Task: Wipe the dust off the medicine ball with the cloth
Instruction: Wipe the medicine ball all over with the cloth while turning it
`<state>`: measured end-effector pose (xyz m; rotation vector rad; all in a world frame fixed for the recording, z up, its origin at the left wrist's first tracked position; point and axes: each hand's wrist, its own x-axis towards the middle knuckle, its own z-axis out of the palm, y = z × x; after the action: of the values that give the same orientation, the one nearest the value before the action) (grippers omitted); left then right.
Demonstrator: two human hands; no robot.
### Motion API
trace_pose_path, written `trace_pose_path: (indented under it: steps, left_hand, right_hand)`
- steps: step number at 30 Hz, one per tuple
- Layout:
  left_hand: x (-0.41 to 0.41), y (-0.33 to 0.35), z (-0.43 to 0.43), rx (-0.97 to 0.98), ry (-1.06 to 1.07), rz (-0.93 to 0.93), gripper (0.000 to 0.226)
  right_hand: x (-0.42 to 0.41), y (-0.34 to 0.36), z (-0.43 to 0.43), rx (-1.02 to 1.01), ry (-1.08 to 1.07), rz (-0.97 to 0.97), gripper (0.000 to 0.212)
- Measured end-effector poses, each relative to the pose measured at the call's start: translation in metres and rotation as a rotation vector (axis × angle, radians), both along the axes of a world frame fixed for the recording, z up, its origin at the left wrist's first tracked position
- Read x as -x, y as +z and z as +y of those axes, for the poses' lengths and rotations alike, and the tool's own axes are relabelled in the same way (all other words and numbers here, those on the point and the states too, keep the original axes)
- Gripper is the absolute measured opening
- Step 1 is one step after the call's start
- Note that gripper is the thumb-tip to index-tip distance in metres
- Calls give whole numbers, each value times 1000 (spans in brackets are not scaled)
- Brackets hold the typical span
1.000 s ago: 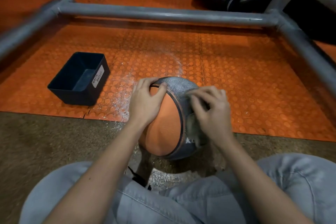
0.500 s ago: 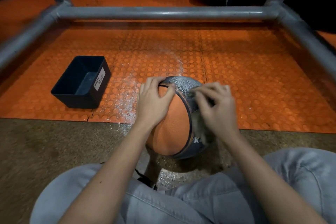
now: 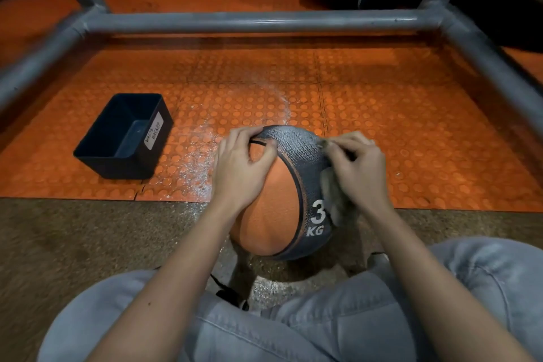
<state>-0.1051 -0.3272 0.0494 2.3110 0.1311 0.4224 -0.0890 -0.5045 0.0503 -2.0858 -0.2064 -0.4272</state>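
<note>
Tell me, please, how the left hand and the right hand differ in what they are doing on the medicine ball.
The left hand grips the medicine ball bare, while the right hand pinches the cloth. The left hand lies on the orange panel, fingers curled over the top; the right hand is at the grey band, where it presses the cloth. Both are on the ball's upper part.

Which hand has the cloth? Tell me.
The right hand: it pinches the grey cloth against the medicine ball. The left hand grips only the ball.
</note>
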Motion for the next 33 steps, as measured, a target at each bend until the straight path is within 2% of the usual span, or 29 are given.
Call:
trace_pose_path:
  steps: [2, 3, 5, 8, 11, 13, 15, 17, 20, 24, 26, 28, 31, 33]
  left_hand:
    - [-1, 0, -3, -10, -4, -5, 69]
    - [0, 0, -2, -7, 0, -7, 69]
    - [2, -1, 1, 8, 17, -10, 68]
    - [4, -3, 6, 48, 18, -47, 64]
    - [4, -2, 4, 58, -13, -41, 60]
    - [2, 1, 2, 51, -17, -17, 62]
    - [1, 2, -1, 51, -21, -7, 64]
    - [2, 1, 0, 57, -14, -6, 64]
    - [3, 0, 3, 65, 32, -5, 64]
    - [3, -1, 4, 102, 38, -38, 63]
    - [3, -2, 2, 96, 19, -41, 63]
    - [0, 0, -1, 72, 19, -28, 66]
    - [-1, 1, -3, 64, 23, -10, 67]
    - [0, 1, -2, 74, 25, -9, 65]
  right_hand:
    - [-11, -5, -10, -91, -56, 139, 12]
    - [-9, -6, -8, -67, -70, 132, 12]
    - [5, -2, 3, 30, -65, 12, 13]
    - [34, 7, 28, 191, 93, -210, 14]
    - [38, 7, 29, 256, 212, -293, 16]
    - [17, 2, 12, 146, 102, -162, 16]
    - [-5, -5, -11, -23, -46, 62, 14]
    - [-9, -11, -15, -79, -100, 166, 12]
    - [12, -3, 7, 2, -65, 4, 13]
    - [48, 6, 41, 230, 162, -280, 15]
    - [42, 5, 34, 217, 193, -313, 17]
    - [23, 1, 17, 113, 93, -222, 17]
    - [-6, -11, -9, -136, -96, 106, 14]
    - [-6, -18, -11, -143, -142, 165, 14]
